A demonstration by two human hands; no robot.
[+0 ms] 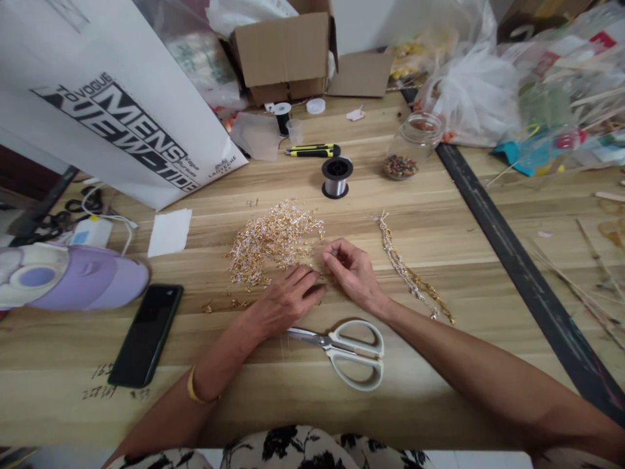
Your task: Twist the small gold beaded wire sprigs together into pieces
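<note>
A loose pile of small gold and clear beads [273, 241] lies on the wooden table. My left hand [290, 293] rests palm down at the pile's near right edge, its fingers bent together; gold bits show at the fingertips, but what it grips is hidden. Just right of it, my right hand [349, 267] is closed in a pinch, thumb against the curled forefinger. Whatever sits in that pinch is too small to make out. A short gold beaded strand [227, 305] runs out from under my left wrist. White-handled scissors [354, 355] lie near my forearms.
Gold and silver beaded strands [407, 270] lie right of my right hand. Beyond the pile are a wire spool [336, 178], a yellow-black cutter [312, 150] and a jar of beads [410, 146]. A phone [146, 335] and a purple bottle [92, 277] lie at left.
</note>
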